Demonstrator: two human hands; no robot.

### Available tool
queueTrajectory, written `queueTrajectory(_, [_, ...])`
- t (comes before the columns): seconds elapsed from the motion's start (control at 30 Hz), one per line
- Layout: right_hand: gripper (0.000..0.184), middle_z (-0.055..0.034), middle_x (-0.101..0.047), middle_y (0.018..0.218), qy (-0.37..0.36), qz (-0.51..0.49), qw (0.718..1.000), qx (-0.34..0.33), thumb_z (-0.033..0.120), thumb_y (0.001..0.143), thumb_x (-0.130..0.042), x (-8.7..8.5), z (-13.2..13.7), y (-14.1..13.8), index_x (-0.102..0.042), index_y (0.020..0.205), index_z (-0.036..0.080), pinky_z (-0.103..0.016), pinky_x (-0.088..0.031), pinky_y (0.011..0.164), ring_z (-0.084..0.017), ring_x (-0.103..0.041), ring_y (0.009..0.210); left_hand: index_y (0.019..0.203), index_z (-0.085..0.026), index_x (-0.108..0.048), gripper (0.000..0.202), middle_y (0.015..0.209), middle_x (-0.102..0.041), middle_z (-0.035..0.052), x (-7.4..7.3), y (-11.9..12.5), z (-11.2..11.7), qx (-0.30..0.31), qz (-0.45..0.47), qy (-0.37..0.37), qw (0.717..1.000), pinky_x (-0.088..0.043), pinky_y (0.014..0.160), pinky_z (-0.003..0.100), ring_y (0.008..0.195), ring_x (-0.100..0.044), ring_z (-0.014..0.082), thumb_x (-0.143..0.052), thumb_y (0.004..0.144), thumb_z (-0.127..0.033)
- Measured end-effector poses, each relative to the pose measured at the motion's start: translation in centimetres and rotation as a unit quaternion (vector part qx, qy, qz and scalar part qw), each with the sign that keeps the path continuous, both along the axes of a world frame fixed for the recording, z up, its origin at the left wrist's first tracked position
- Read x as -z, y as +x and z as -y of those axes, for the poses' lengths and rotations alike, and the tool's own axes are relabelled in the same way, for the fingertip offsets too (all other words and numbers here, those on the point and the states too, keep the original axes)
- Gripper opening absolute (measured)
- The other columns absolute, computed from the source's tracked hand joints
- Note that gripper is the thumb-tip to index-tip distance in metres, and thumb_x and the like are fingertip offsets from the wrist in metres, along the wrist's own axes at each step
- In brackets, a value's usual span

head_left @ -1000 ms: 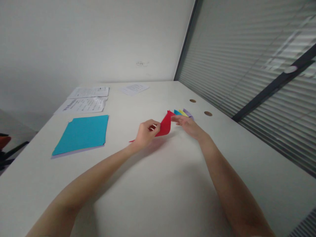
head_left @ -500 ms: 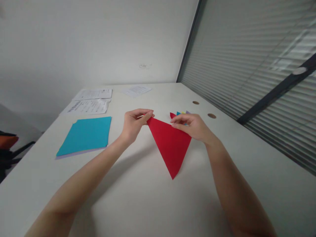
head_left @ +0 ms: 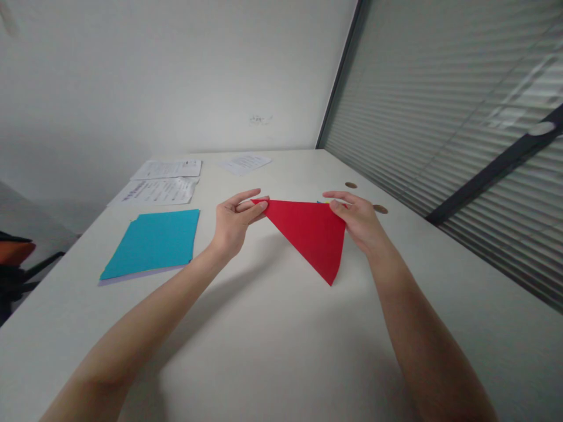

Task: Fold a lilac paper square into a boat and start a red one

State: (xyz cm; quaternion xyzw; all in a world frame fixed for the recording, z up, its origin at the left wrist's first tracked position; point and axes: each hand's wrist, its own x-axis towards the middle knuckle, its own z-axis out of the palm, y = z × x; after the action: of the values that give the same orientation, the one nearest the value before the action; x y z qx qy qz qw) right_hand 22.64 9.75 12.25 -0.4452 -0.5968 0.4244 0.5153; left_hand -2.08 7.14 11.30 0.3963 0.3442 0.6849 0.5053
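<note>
Head view, forward, down — seemingly close

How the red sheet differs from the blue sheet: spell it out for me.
The red sheet is held between the left hand and the right hand; the blue sheet has no hand on it. The red sheet hangs down from the hands, while the blue sheet lies flat. The red sheet shows a triangular outline, the blue sheet a four-sided one. Both are plain, with no print visible.

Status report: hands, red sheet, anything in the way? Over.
Left hand pinching left corner of red sheet; right hand holding its upper right corner. Sheet triangular, one tip down. Blue-topped stack off left, apart from both hands.
</note>
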Motion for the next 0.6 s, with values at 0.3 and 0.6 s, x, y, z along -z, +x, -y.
queueTrajectory(0.3, [0.018,-0.0033,-0.069,0.076,0.205,0.023,0.962,0.180,0.041,0.075,-0.076,-0.6,1.1,-0.6,-0.072,0.077,0.023,-0.038,-0.052,0.075,-0.022,-0.065,0.078,0.095,-0.015,-0.071,0.043,0.092,-0.072,0.0070,-0.2,-0.6,-0.1,0.016,-0.019,-0.039,0.999,-0.056,0.086,0.036,0.086,-0.070,0.0185,-0.086,0.062,-0.038])
queueTrajectory(0.6, [0.017,-0.0045,-0.069,0.079,0.439,0.372,0.817,-0.053,0.038,0.089,-0.063,0.0,5.0,-5.4,-0.074,0.089,0.025,-0.039,-0.043,0.076,-0.020,-0.058,0.078,0.099,-0.013,-0.070,0.044,0.100,-0.074,0.0126,0.0,0.3,0.1,0.147,-0.073,-0.037,0.986,-0.058,0.076,0.033,0.087,-0.071,0.0238,-0.080,0.069,-0.044])
